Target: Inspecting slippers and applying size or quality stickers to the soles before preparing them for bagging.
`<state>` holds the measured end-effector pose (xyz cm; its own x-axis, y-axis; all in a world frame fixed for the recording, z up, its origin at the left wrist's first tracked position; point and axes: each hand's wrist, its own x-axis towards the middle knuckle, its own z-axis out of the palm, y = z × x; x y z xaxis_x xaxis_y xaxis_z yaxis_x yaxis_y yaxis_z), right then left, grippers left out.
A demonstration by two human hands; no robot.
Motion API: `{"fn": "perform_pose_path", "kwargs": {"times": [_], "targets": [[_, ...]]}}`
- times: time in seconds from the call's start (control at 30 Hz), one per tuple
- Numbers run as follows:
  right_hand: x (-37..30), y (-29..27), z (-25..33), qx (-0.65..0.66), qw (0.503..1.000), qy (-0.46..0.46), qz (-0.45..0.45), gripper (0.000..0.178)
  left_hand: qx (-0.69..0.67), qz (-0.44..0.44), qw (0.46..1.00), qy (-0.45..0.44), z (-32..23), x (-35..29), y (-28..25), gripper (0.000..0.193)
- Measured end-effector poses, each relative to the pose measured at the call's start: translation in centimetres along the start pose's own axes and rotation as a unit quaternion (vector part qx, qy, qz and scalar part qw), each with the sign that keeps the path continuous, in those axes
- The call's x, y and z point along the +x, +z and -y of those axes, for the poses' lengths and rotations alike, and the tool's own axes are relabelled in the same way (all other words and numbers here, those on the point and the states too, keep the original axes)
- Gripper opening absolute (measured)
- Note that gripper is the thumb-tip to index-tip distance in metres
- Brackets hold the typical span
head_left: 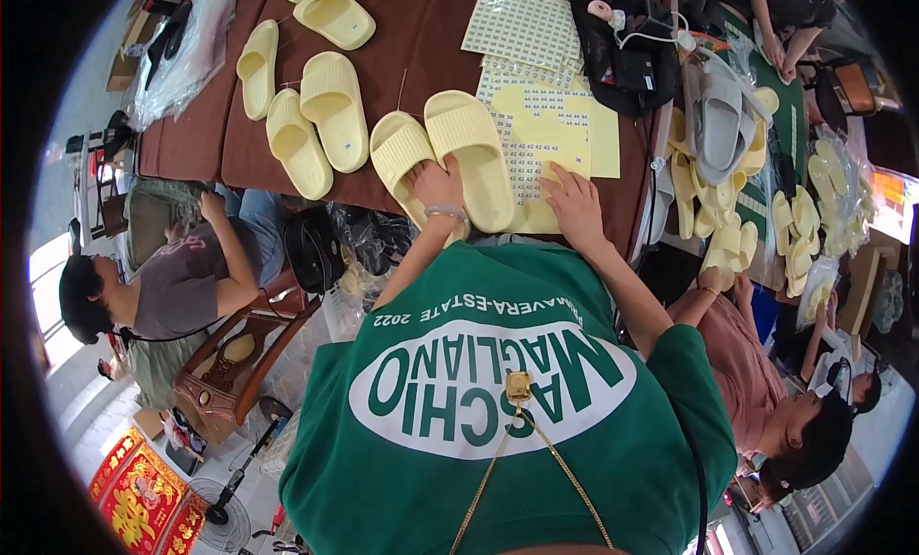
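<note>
Left hand [437, 183] at the left slipper [395, 145] of a pale yellow pair, fingers over the footbed by the strap's open edge; can't tell if it grips or just rests. Right slipper [481, 158] of the pair lies right alongside, soles down, toes pointing away from the person, both on the near edge of the brown table [407, 38]. Right hand [572, 205] is open, fingers spread and slightly bent, fingertips on the yellow sheet [548, 134] just right of the pair; can't tell if a label is on a fingertip. Sheet is partly bare, with rows of small printed labels left on it. White label sheets [517, 23] lie beyond, overlapping it, black bag [613, 67] to their right with a white cable on top.

Left of the pair, a second yellow pair [335, 114], small label on the right footbed; more yellow slippers [335, 19] farther off. Clear plastic [196, 52] at far left of table.

Right side: grey slippers [718, 114] stacked, yellow slippers piled below and beside them. Co-worker in pink [737, 354] has a hand at a yellow pair [728, 249]. Another co-worker [191, 282] sits at left near a wooden chair [239, 359]. Person wears a green shirt [459, 502], gold chain hanging over it
</note>
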<state>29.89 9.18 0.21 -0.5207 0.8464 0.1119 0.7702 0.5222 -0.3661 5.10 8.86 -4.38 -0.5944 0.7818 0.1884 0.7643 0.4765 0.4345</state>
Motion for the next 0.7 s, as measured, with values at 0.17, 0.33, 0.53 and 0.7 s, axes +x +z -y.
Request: {"fn": "perform_pose_path", "kwargs": {"times": [0.17,0.33,0.53,0.7], "targets": [[0.1,0.4,-0.6,-0.002,1.000,-0.012,-0.014,0.037,-0.012,0.163,0.984,-0.065,-0.7,1.5,-2.5,0.062],[0.4,-0.7,0.4,0.036,0.999,-0.041,-0.002,0.040,-0.017,0.246,0.961,-0.123,0.3,2.1,-1.9,0.067],[0.3,-0.6,-0.1,0.076,0.996,-0.050,0.005,0.033,0.010,0.193,0.977,-0.090,2.0,1.2,0.1,0.066],[1.2,-0.1,-1.7,0.082,0.995,0.011,-0.055,0.024,0.016,0.204,0.975,-0.092,-1.5,1.9,-2.7,0.059]]}}
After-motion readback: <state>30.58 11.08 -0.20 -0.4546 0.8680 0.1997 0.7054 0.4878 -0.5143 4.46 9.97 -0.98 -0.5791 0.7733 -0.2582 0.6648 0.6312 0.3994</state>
